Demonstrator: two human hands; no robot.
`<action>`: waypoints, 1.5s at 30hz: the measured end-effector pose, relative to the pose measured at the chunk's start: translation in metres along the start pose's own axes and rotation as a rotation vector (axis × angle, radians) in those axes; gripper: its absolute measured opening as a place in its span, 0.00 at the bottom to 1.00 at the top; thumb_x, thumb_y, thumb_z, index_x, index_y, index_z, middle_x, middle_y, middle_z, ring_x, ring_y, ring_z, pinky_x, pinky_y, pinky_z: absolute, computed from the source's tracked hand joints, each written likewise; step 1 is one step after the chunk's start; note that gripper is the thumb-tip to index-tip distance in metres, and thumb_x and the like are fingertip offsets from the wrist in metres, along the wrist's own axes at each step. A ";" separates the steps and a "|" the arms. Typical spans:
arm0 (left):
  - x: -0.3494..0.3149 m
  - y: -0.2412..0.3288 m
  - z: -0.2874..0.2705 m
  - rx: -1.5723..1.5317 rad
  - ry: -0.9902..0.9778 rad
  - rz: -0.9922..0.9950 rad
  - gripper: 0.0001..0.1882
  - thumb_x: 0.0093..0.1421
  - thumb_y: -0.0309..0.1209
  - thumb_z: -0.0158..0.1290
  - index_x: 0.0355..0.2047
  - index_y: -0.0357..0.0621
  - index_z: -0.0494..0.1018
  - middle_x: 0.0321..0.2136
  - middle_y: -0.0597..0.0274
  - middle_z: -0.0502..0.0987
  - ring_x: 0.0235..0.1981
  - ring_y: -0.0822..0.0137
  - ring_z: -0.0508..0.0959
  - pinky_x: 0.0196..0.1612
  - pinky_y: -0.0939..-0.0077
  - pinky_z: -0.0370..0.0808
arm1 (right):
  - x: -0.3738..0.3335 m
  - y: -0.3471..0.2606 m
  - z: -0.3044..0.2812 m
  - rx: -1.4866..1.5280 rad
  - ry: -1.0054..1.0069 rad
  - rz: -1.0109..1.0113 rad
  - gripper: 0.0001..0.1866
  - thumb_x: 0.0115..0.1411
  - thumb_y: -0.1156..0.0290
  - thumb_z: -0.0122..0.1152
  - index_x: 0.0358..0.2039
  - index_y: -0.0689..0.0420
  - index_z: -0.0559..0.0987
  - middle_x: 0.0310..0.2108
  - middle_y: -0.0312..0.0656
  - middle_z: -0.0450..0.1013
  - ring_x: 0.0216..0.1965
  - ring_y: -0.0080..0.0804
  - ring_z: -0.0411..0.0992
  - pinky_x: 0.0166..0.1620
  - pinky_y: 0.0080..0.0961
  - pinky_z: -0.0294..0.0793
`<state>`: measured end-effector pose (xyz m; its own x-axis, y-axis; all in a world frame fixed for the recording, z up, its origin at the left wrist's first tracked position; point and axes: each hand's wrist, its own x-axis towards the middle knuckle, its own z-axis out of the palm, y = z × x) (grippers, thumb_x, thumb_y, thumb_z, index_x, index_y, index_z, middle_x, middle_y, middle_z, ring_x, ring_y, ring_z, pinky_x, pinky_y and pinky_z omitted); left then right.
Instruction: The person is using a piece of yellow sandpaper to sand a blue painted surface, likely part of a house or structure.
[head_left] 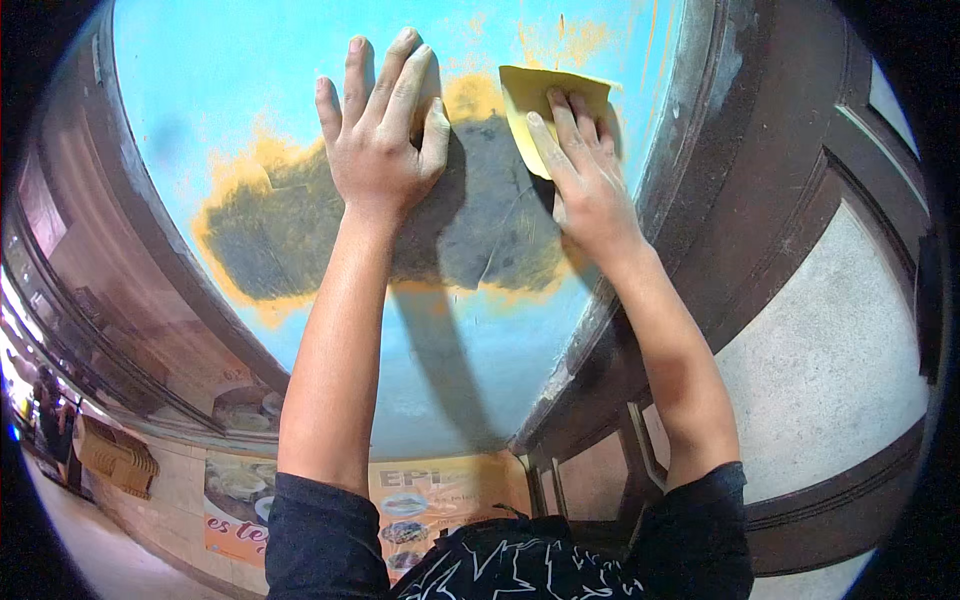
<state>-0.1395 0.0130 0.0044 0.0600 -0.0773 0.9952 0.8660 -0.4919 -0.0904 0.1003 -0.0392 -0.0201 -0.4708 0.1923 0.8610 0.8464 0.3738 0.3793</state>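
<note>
The left hand (385, 150) lies against a blue panel (250, 70), its grip spread, with the thumb apart from the fingers. Its palm covers part of a dark grey patch (480, 225) that has a ragged orange border. The right hand (592, 190) rests on a yellow sheet of sandpaper (528, 92) at the patch's upper right edge, fingers laid across the sheet and pressing it toward the panel; I cannot tell whether the thumb pinches it from beneath. The sheet's left side and upper corners show beyond the fingers. Pale dust coats both hands. The left arm's shadow crosses the patch and the blue below it. A dark brown frame (705, 150) runs along the panel's right side. An orange poster (455, 500) shows low down, behind the black shirt (510, 560).
</note>
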 end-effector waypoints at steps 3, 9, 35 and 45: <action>0.002 0.002 -0.004 -0.012 0.017 0.004 0.26 0.61 0.39 0.54 0.61 0.60 0.76 0.66 0.74 0.73 0.73 0.55 0.62 0.73 0.44 0.48 | 0.011 0.013 -0.005 0.055 0.006 0.047 0.34 0.56 0.83 0.54 0.66 0.62 0.71 0.68 0.57 0.63 0.68 0.59 0.61 0.65 0.59 0.62; 0.004 0.006 -0.011 -0.003 0.029 0.013 0.26 0.60 0.36 0.54 0.61 0.58 0.76 0.66 0.71 0.73 0.73 0.51 0.63 0.71 0.39 0.53 | 0.015 -0.002 -0.001 -0.048 0.072 0.161 0.34 0.57 0.83 0.52 0.68 0.64 0.67 0.71 0.59 0.58 0.72 0.63 0.54 0.70 0.62 0.54; 0.010 0.015 -0.025 0.015 0.014 0.007 0.27 0.60 0.37 0.55 0.62 0.60 0.76 0.66 0.74 0.73 0.73 0.55 0.62 0.73 0.41 0.50 | 0.022 0.002 -0.019 0.007 0.072 0.067 0.32 0.58 0.81 0.53 0.66 0.60 0.71 0.66 0.57 0.65 0.67 0.60 0.62 0.64 0.59 0.63; 0.009 0.013 -0.027 0.012 0.012 0.005 0.26 0.60 0.37 0.55 0.61 0.59 0.77 0.66 0.73 0.73 0.73 0.54 0.63 0.73 0.42 0.50 | 0.010 -0.031 -0.012 0.063 -0.016 -0.003 0.32 0.59 0.78 0.54 0.66 0.56 0.72 0.68 0.55 0.63 0.68 0.58 0.63 0.65 0.61 0.63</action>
<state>-0.1417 -0.0177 0.0117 0.0588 -0.0901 0.9942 0.8714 -0.4813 -0.0952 0.0720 -0.0601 -0.0188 -0.4774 0.2051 0.8544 0.8281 0.4303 0.3594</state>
